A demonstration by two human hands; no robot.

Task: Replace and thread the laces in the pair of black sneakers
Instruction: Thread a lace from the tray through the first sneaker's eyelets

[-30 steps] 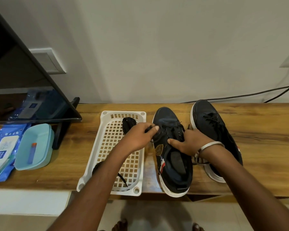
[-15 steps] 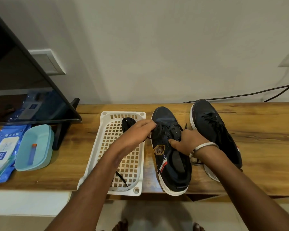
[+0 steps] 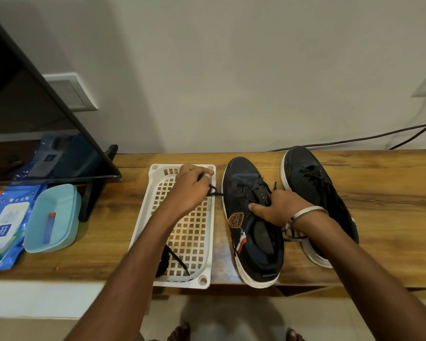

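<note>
Black sneakers: near sneaker (image 3: 252, 225) lower centre of frame on the desk (image 3: 384, 193), second sneaker (image 3: 317, 193) just right of it. Left hand (image 3: 192, 190), fingers curled, pinches a black lace (image 3: 213, 190) over the white basket (image 3: 155, 210). Right hand (image 3: 278, 207) grips the near sneaker's tongue area.

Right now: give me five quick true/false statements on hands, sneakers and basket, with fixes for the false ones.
1. The left hand pinches a black lace over the white basket. True.
2. The right hand rests on the far-right sneaker. False: it holds the left sneaker at its tongue.
3. The right sneaker is laced. True.
4. The basket sits right of both sneakers. False: left of them.
5. Both sneakers stand on the wooden shelf. True.
</note>
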